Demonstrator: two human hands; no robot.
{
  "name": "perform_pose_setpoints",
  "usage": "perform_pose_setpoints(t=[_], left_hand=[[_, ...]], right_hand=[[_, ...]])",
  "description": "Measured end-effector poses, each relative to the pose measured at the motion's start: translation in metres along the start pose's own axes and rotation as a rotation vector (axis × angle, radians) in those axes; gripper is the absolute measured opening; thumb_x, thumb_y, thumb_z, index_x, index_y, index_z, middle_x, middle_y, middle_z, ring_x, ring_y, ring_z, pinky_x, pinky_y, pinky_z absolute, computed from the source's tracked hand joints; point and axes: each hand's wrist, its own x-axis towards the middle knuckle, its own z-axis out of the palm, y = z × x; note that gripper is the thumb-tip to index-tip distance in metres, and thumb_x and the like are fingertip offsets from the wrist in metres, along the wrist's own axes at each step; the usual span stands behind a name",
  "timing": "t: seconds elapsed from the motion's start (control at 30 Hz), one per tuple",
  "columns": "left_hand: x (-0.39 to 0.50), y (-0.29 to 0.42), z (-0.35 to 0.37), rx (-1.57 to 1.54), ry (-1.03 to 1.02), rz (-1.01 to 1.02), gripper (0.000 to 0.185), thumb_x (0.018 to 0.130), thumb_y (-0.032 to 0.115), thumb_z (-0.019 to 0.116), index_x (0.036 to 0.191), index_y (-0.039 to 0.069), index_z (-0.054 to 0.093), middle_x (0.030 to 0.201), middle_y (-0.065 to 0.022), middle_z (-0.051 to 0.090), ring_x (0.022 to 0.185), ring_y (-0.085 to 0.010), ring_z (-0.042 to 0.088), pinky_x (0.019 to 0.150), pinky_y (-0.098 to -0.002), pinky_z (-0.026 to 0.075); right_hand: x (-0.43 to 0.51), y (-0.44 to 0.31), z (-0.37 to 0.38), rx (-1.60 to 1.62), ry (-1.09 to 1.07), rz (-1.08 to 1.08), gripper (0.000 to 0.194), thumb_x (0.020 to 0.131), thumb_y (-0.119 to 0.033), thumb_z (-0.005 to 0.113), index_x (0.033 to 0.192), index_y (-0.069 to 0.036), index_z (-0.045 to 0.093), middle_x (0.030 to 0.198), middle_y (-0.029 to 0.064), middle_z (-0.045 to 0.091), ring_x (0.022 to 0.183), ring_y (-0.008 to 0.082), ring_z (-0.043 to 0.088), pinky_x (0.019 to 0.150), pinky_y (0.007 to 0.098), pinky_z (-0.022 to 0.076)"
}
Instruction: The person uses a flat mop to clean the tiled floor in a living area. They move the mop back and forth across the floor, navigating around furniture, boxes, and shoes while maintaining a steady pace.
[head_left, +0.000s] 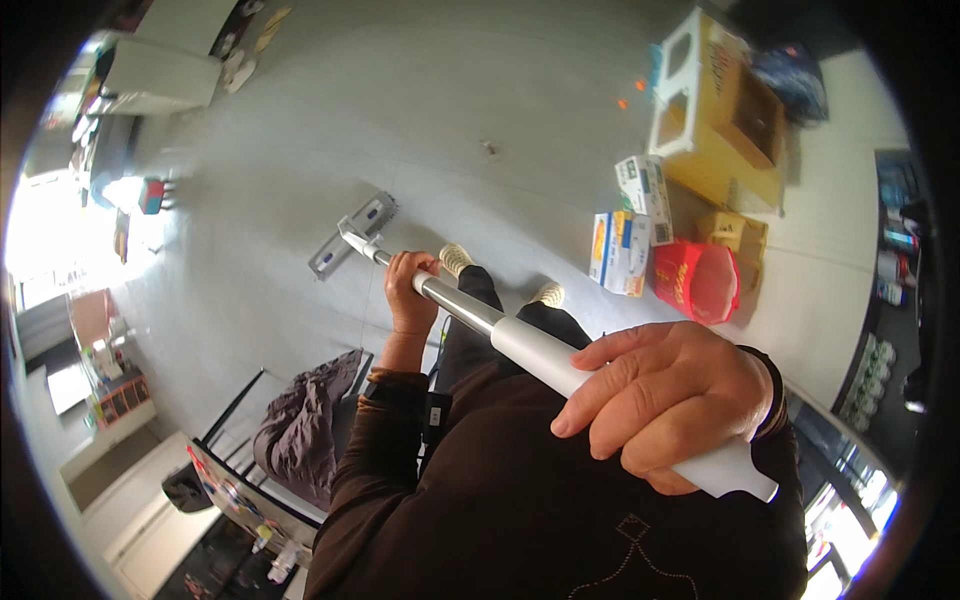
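A flat mop with a white and metal pole (461, 304) runs from the lower right up to the left across my body. My right hand (667, 405) wraps the thick white grip near its top end. Lower on the pole, my left hand (411, 289) is closed around it, close to a white collar. The grey rectangular mop head (352, 236) lies on the grey floor ahead and to the left of my shoes, with a fringe showing at its far end. Its underside is hidden.
To the right stand cartons (621, 253), a red bucket (694, 281) and a yellow box-like stand (720, 161). At lower left, a dark garment (304, 435) hangs over a chair beside a table. Small debris (489, 148) lies on the floor ahead. A white cabinet (161, 79) is at upper left.
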Motion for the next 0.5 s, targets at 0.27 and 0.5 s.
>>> perform_pose_setpoints(t=[0.27,0.5], left_hand=[[-0.013,-0.047,-0.038,-0.159,0.004,-0.202,0.014,0.064,0.001,0.065,0.074,0.006,0.057,0.069,-0.0092,0.058,0.069,-0.0313,0.057,0.067,-0.0373,0.044],[0.072,-0.065,-0.056,-0.244,-0.062,-0.012,0.024,0.062,-0.002,0.062,0.084,0.008,0.058,0.081,-0.0129,0.061,0.080,-0.0353,0.059,0.074,-0.0418,0.045]], right_hand=[[0.085,0.044,0.019,0.073,-0.120,0.045,0.013,0.070,-0.009,0.071,0.075,-0.007,0.059,0.081,0.0063,0.065,0.083,0.0280,0.068,0.079,0.0417,0.0522],[0.168,0.020,-0.024,-0.190,-0.146,0.036,0.026,0.070,-0.012,0.074,0.089,-0.011,0.056,0.082,0.0048,0.067,0.078,0.0222,0.067,0.069,0.0351,0.0517]])
